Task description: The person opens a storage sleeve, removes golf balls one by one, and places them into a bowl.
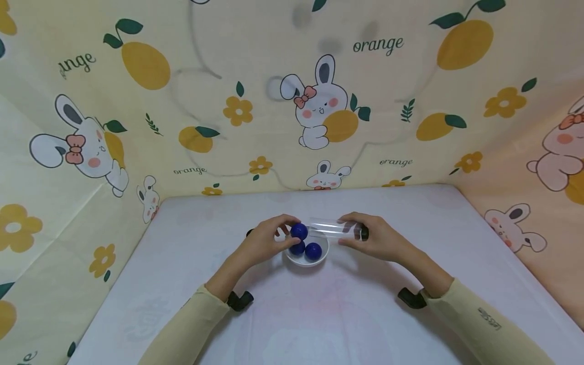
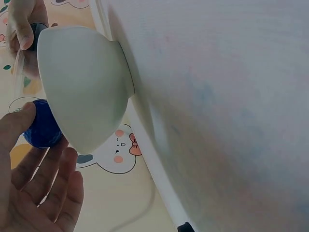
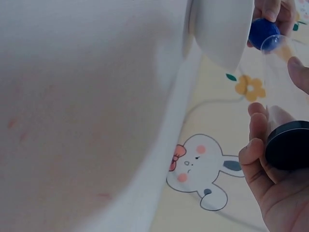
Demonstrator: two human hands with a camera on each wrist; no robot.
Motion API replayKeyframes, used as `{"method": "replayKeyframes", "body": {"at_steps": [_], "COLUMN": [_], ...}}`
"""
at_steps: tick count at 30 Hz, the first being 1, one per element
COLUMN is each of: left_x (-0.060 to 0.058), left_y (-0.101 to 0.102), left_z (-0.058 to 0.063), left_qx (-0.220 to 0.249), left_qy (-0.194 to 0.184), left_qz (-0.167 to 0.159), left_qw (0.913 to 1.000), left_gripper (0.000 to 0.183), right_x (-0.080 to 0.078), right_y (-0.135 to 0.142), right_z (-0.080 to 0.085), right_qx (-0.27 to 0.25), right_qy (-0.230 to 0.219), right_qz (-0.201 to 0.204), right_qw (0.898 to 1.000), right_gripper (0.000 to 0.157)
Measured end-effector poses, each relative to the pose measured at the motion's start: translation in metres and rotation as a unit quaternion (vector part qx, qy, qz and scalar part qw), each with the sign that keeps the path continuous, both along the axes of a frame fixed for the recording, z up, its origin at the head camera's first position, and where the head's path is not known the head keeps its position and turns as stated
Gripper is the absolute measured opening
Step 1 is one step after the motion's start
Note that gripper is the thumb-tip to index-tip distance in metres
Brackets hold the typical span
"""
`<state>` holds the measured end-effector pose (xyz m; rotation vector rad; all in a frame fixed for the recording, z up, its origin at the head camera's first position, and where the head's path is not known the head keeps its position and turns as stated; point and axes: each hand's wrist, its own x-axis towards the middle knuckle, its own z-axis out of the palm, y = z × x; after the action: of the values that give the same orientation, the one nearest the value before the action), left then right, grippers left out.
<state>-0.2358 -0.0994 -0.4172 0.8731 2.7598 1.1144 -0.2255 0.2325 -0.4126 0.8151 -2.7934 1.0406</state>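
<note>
Between thumb and fingers my left hand [image 1: 264,241] pinches a dark blue ball [image 1: 299,231] above the white bowl [image 1: 306,263]. Two more blue balls, one at the bowl's right [image 1: 313,251] and one partly covered at its left [image 1: 297,248], lie inside. My right hand [image 1: 382,237] grips a clear tube [image 1: 323,228] lying sideways, its open end toward the held ball. A black cap or base [image 3: 288,145] closes the tube's other end, near the right palm. In the left wrist view the bowl's outer wall [image 2: 82,82] hides its contents.
Part of a small black object [image 1: 249,232] shows behind my left hand. Black wrist mounts [image 1: 240,301] sit at both sleeves. The white tabletop [image 1: 315,319] is bordered by a printed cloth [image 1: 255,50] at the back and sides.
</note>
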Motion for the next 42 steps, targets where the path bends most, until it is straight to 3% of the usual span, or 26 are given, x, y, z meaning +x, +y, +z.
{"method": "replayKeyframes", "body": {"at_steps": [19, 30, 37, 42], "left_x": [-0.002, -0.003, -0.003, -0.006], "left_y": [0.011, 0.010, 0.004, -0.005], "left_z": [0.002, 0.001, 0.008, 0.006], "left_qx": [-0.065, -0.063, -0.047, -0.054], "left_qy": [0.028, 0.041, 0.022, 0.021], "left_qz": [0.003, -0.012, 0.010, 0.031], "left_qw": [0.9975, 0.9971, 0.9986, 0.9978], "left_gripper": [0.049, 0.047, 0.041, 0.042], "right_x": [0.004, 0.004, 0.003, 0.002], "right_y": [0.010, 0.009, 0.009, 0.009], "right_z": [-0.004, -0.006, -0.008, -0.009], "right_qx": [-0.022, -0.024, -0.028, -0.029], "right_qy": [-0.005, -0.005, -0.004, -0.002], "right_qz": [0.001, 0.004, 0.004, 0.004], "right_qw": [1.000, 1.000, 1.000, 1.000], "right_gripper": [0.052, 0.052, 0.051, 0.051]}}
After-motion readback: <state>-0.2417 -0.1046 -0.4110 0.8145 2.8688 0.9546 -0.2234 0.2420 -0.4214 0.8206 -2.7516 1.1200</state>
